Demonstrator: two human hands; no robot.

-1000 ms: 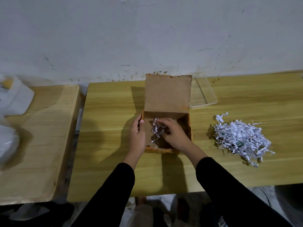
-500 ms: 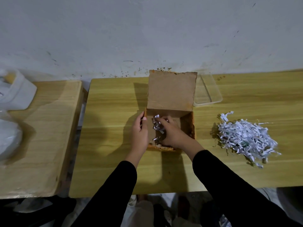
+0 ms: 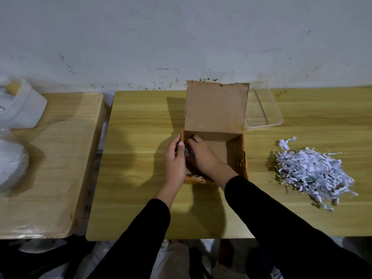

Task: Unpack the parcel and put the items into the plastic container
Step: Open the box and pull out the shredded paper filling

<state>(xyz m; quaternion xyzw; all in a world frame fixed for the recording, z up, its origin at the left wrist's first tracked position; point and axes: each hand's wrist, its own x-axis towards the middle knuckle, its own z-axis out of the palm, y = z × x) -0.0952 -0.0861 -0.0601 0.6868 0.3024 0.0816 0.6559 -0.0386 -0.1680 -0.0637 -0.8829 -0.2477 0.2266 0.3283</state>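
Fingers point(image 3: 191, 140) of the right hand point(image 3: 203, 158) curled down into the near-left corner of the cardboard box point(image 3: 227, 156), bunched around a small clump of paper shreds point(image 3: 187, 152) there; looks like a grasp on them, though mostly hidden behind the knuckles. Left hand point(image 3: 174, 160) pressed against the box's left wall from outside, thumb hooked over the rim, fingers wrapped on the cardboard, steadying it. Both black sleeves point(image 3: 281, 228) reaching in from the bottom of the view.

Box sitting mid-table point(image 3: 141, 137), lid flap point(image 3: 216, 107) standing upright at the far side. Inside mostly bare brown floor on the right half; a few white strips poking out at the near-left edge. Cannot tell what else lies under the right hand.

Clear plastic container point(image 3: 265, 109) just behind and right of the flap, partly hidden by it, nothing visible inside. Big heap of shredded white paper point(image 3: 310, 174) on the table well to the right of the box, apart from the container.

Second wooden table point(image 3: 50, 158) on the left, with a gap between, carrying a white object point(image 3: 22, 105) and a pale plastic bag point(image 3: 10, 158) at the frame edge. Scuffed white wall point(image 3: 181, 37) behind.
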